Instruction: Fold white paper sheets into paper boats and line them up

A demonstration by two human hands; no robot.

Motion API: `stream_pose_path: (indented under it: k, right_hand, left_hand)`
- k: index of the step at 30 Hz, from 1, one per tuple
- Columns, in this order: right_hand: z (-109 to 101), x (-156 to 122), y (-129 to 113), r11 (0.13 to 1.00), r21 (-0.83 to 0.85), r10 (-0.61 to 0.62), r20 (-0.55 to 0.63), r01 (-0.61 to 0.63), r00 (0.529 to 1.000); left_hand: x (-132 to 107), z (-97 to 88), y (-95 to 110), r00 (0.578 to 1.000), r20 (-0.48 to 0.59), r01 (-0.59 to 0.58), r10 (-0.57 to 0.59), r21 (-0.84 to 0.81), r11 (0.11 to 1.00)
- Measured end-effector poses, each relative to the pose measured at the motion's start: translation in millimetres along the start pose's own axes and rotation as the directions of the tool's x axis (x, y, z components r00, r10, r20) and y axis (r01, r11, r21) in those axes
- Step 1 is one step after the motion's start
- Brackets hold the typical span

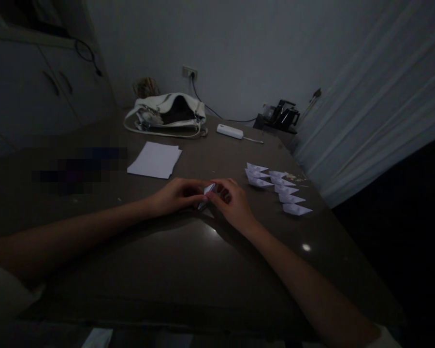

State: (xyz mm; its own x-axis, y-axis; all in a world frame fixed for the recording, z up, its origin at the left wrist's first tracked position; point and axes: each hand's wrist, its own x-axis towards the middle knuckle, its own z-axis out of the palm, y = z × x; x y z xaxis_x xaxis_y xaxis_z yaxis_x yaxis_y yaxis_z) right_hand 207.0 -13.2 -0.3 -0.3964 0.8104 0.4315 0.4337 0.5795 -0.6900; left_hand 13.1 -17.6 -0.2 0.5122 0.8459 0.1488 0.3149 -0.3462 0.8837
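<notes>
Both my hands meet over the middle of the dark table, pinching a small piece of folded white paper (pixel 207 195). My left hand (pixel 176 197) grips it from the left between thumb and fingers. From the other side my right hand (pixel 233 200) holds it, thumb in front and fingers curled behind. The paper's exact shape is partly hidden by my fingers. To the right stand two rows of folded paper boats (pixel 296 209), several in all. A stack of white paper sheets (pixel 155 160) lies beyond my left hand.
A white handbag (pixel 168 113) lies gaping at the table's back. Beside it rests a white power strip-like device (pixel 229 131) with a short cord. Small scraps (pixel 293 179) lie by the boats near the right edge. A black kettle-like appliance (pixel 287 116) stands at the far corner.
</notes>
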Motion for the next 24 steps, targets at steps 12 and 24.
stream_pose_path:
  k: [12, 24]
  right_hand:
    - [5.7, -3.2, -1.2, 0.976, 0.216, 0.03, 0.036, -0.037, 0.999]
    - [8.9, -3.9, 1.7, 0.991, 0.126, 0.03, 0.037, -0.034, 0.999]
  left_hand:
    - [0.1, -0.6, -1.3, 0.995, 0.029, -0.092, 0.091, 0.041, 0.995]
    - [-2.8, 0.8, -1.1, 0.991, -0.004, -0.129, 0.133, 0.225, 0.966]
